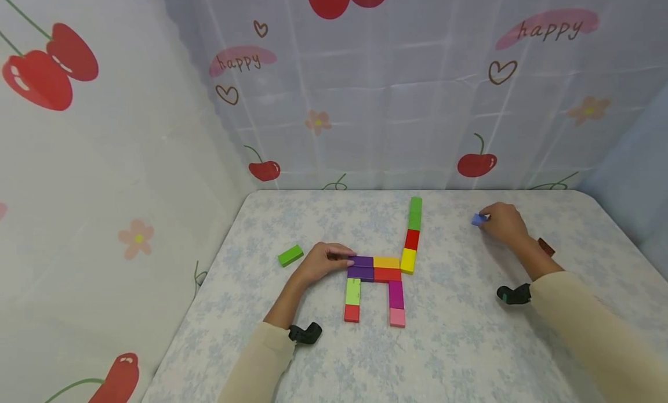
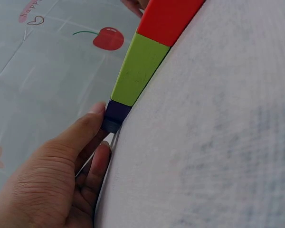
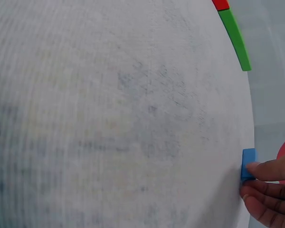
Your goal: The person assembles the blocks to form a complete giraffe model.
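Observation:
Wooden blocks form a figure on the table. Its body joins two purple blocks (image 1: 361, 272) with an orange block (image 1: 386, 262) and a red one. My left hand (image 1: 322, 261) pinches the outer end of the far purple block, thumb and a finger at its corner. In the left wrist view, the lime block (image 2: 140, 71) and a red block (image 2: 168, 19) stretch away from that end. Over at the far right, my right hand (image 1: 503, 222) holds a small blue block (image 3: 248, 161) between thumb and fingers, close to the tabletop.
A column of green, red and yellow blocks (image 1: 411, 239) rises from the body's right end. Magenta and pink blocks (image 1: 397, 317) make a leg. One loose green block (image 1: 290, 256) lies left of my left hand. Cherry-printed curtains (image 1: 365, 101) hang behind the patterned table (image 1: 454, 345).

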A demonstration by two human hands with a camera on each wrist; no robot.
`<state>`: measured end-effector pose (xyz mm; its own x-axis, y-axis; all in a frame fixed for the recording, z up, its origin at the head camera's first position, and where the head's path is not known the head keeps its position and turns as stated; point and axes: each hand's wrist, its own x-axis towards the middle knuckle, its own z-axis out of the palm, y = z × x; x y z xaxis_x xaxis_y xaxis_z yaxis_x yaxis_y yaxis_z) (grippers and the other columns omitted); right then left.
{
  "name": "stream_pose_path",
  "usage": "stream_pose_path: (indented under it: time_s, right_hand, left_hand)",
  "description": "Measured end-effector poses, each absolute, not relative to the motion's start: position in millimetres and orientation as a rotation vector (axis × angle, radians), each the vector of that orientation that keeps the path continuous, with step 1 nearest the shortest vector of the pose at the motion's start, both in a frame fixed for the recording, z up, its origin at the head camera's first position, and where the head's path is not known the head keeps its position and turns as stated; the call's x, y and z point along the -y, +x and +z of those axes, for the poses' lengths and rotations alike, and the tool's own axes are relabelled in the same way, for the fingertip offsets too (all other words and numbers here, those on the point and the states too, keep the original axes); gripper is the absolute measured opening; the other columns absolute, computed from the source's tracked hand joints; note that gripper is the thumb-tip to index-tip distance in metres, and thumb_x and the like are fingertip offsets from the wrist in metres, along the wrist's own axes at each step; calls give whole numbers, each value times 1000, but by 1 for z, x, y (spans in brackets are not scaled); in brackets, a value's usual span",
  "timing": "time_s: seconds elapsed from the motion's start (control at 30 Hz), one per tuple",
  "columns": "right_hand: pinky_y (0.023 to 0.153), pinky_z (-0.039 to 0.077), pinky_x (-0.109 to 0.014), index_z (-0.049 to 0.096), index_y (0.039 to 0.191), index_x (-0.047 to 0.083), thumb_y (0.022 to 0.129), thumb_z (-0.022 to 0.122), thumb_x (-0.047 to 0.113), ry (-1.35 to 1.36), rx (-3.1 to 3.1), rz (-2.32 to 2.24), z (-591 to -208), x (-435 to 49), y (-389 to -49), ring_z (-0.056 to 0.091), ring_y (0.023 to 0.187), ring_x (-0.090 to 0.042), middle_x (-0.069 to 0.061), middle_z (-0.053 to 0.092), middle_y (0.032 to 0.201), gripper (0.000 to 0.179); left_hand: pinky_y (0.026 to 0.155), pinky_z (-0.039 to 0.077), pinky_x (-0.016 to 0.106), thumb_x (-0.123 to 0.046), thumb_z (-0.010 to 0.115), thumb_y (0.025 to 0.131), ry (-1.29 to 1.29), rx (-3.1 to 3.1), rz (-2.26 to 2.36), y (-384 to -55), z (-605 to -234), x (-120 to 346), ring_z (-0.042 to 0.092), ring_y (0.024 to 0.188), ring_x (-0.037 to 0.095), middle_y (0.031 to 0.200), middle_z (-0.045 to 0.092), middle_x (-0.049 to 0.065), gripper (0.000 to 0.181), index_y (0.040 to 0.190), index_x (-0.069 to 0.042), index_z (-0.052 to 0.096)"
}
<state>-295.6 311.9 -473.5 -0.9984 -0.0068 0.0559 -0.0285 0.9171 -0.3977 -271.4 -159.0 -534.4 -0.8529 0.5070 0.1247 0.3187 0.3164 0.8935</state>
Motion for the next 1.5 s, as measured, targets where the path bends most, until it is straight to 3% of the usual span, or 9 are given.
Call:
stream_pose_path:
  time_s: [0.17,0.3,0.6,0.73,0.83,0.97,1.07,1.13,1.5]
  right_hand:
    - [73,49,-49,66,120,-15,92,68,-1,64,2927,674,-482,-302,-306,58,83,-36,-27,69,93,32]
    - [67,42,-41,67,121,-12,93,67,0,86,2899,690,-484,-295,-314,53,79,-31,-26,70,95,31]
    - [88,51,-57,58,134,-10,96,59,-2,181,3035,587,-473,-267,-337,61,109,-45,-33,63,124,39]
    - [74,53,-46,52,142,-3,96,57,-2,176,3109,514,-472,-258,-349,60,94,-38,-28,66,107,47]
    - [56,44,-35,48,148,3,95,55,-2,175,3144,518,-473,-256,-354,49,75,-30,-19,59,85,53]
    - [58,47,-31,43,152,8,96,57,0,166,3204,500,-478,-249,-357,55,90,-37,-28,62,112,58]
    - [67,54,-35,40,153,10,96,60,1,171,3253,468,-483,-240,-358,53,114,-44,-32,50,142,61]
    - [69,55,-36,39,154,10,95,62,1,191,3266,468,-486,-235,-360,52,116,-45,-32,48,144,63]
    - [74,54,-38,36,157,9,96,57,-1,146,3314,567,-475,-226,-373,51,107,-39,-31,39,152,65]
  left_hand:
    - [79,53,28,-25,81,90,767,-2414,1544,-272,-532,159,67,102,12,112,74,-7,23,112,-23,81]
    - [80,53,29,-26,80,91,779,-2419,1532,-271,-529,159,67,102,12,112,74,-8,22,113,-22,81]
    - [81,54,29,-25,79,91,782,-2428,1525,-273,-524,160,67,103,11,112,74,-8,22,113,-21,81]
    - [82,54,30,-25,80,91,786,-2426,1531,-276,-523,160,68,103,11,113,74,-7,22,113,-22,81]
    - [82,54,30,-24,80,90,782,-2433,1524,-277,-523,160,67,103,11,113,74,-8,22,113,-23,81]
    - [81,53,28,-21,79,91,756,-2450,1504,-272,-529,158,67,101,9,112,74,-6,23,113,-21,80]
    - [81,52,27,-17,78,91,733,-2450,1503,-265,-535,157,67,100,10,113,75,-1,23,114,-16,80]
    - [81,53,27,-14,78,91,722,-2452,1507,-262,-538,157,67,101,11,114,75,1,24,115,-13,79]
    - [85,54,30,-26,80,90,741,-2428,1514,-266,-531,159,67,102,9,111,74,-10,22,113,-26,80]
